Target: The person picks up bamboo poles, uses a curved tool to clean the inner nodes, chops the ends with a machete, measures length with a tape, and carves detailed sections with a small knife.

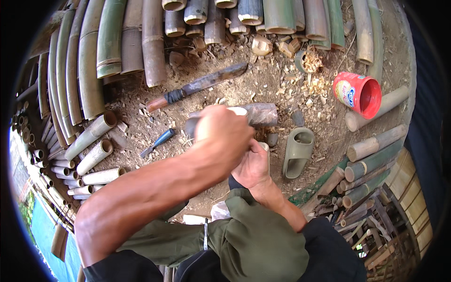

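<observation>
My left hand (221, 134) is closed in a fist over the work, slightly blurred. At its top shows a pale round end (238, 111), but what the fingers grip is mostly hidden. Just below and to the right, my right hand (253, 165) curls around a pale cylindrical piece (264, 146), partly hidden by the fingers. The two hands touch or nearly touch. Behind them a short dark log (263, 114) lies on the ground. Farther off rests a machete (202, 84) with a cord-wrapped grip. To the left lies a blue-handled chisel (162, 140).
Bamboo poles (110, 40) line the far and left sides. A red tub (369, 97) lies tipped at the right, near a bamboo cup of shavings (309, 61). An olive slipper (298, 154) sits right of my hands. Wood chips cover the dirt. More bamboo (376, 162) is stacked at right.
</observation>
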`<state>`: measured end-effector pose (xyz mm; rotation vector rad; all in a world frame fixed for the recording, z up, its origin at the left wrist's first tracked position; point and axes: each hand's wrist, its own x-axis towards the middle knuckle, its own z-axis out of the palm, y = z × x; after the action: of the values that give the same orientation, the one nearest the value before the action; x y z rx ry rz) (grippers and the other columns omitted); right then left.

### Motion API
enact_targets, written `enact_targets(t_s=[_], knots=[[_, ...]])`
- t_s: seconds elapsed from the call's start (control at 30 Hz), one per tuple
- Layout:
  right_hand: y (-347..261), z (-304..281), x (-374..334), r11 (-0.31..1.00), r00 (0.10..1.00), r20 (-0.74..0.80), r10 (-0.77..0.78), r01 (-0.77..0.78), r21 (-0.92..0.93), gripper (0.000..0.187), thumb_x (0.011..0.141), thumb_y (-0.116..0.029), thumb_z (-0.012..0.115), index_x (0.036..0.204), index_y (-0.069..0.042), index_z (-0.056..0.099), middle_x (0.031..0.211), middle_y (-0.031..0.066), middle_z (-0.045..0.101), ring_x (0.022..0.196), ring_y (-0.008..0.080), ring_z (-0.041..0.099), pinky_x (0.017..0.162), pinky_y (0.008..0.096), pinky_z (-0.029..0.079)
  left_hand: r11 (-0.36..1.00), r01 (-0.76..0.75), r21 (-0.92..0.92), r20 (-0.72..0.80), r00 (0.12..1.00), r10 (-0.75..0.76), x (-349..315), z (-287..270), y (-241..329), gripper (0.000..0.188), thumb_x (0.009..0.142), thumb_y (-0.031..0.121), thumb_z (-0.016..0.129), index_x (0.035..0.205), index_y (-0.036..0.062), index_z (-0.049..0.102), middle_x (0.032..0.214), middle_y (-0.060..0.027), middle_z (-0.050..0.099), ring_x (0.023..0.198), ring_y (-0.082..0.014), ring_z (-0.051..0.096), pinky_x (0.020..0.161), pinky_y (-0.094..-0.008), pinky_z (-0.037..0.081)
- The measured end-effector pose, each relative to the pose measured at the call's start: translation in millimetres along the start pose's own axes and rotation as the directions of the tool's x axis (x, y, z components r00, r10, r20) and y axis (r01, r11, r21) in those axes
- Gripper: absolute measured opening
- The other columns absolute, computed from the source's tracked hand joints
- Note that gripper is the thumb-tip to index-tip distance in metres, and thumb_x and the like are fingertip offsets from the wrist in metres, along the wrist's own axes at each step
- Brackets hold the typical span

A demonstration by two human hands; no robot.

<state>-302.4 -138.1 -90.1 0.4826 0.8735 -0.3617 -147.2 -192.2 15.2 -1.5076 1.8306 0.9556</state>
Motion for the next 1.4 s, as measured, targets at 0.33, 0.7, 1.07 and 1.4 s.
enact_targets(t_s=[0.33, 0.7, 1.07, 1.4], knots=[[8, -9, -44, 0.760, 0.995, 0.077, 0.063, 0.002, -0.650, 0.032, 0.100, -0.025, 0.056, 0.123, -0.004, 0.053, 0.097, 0.0077, 0.064, 0.086, 0.0186, 0.063, 0.081, 0.0367, 0.054, 0.841, 0.177, -0.510, 0.207, 0.975, -0.080, -48, 89, 16, 0.038, 0.082, 0.039, 0.070, 0.089, 0.0020, 0.072, 0.086, -0.0185, 0.072, 0.081, -0.0338, 0.072, 0.075, -0.0459, 0.058], [-68, -21, -70, -0.618, 0.932, 0.266, -0.247, 0.061, -0.784, 0.040, 0.081, -0.019, 0.067, 0.119, -0.011, 0.059, 0.072, 0.0195, 0.066, 0.067, 0.0405, 0.066, 0.062, 0.0479, 0.052, -0.430, 0.132, -0.893, 0.100, 0.990, 0.097, 36, 122, 68, 0.078, 0.085, 0.070, 0.059, 0.097, -0.0070, 0.063, 0.072, -0.0093, 0.062, 0.064, -0.0128, 0.062, 0.056, -0.0293, 0.050], [-84, 119, -23, -0.965, 0.978, -0.039, 0.203, 0.193, -0.175, 0.020, 0.081, -0.016, 0.066, 0.097, -0.006, 0.071, 0.083, 0.0175, 0.072, 0.079, 0.0291, 0.073, 0.066, 0.0402, 0.057, -0.982, -0.162, -0.094, 0.126, 0.977, -0.173, 58, 117, 83, 0.030, 0.096, 0.025, 0.051, 0.110, 0.0025, 0.065, 0.068, 0.0039, 0.050, 0.060, -0.0080, 0.046, 0.055, -0.0236, 0.037], [-94, 76, -37, -0.910, 0.995, 0.100, 0.026, 0.065, -0.410, 0.027, 0.083, -0.016, 0.063, 0.110, -0.009, 0.063, 0.075, 0.0201, 0.069, 0.075, 0.0446, 0.066, 0.069, 0.0490, 0.054, -0.795, -0.090, -0.600, 0.234, 0.930, -0.283, 66, 116, 85, 0.029, 0.095, 0.022, 0.050, 0.099, -0.0028, 0.064, 0.072, -0.0080, 0.065, 0.058, -0.0168, 0.059, 0.055, -0.0328, 0.046]])
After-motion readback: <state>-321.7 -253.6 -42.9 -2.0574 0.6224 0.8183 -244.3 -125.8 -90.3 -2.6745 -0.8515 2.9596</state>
